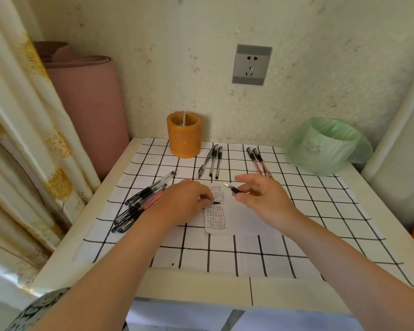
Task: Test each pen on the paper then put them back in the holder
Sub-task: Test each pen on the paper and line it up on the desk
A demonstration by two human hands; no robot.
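By the curtain [22,139] on the far left a pink rolled mat [89,103] leans in the corner. On the left part of the table [194,287], which is covered by a black-gridded sheet [249,247], a heap of pens [141,201] lies, black ones and red ones crossed over each other. Behind them, against the wall, stands the orange holder [184,134], with no pens showing in it.

The left hand [182,204] rests palm down on the left edge of the paper [216,223], a narrow strip crowded with small written marks. Its fingers are curled and the tips pinch a small black cap [216,202] over the strip.

Beyond the strip, three pens [212,163] lie side by side, just right of the holder.

The right hand [261,199] hovers just right of the paper's top end. Thumb and fingers grip an uncapped pen [233,189] by its black grip, its tip pointing left toward the strip and off the surface; the forefinger sticks out straight above it.

Behind that hand two red pens [258,161] lie together. At the far right corner sits a bin [320,144] lined with a green bag.
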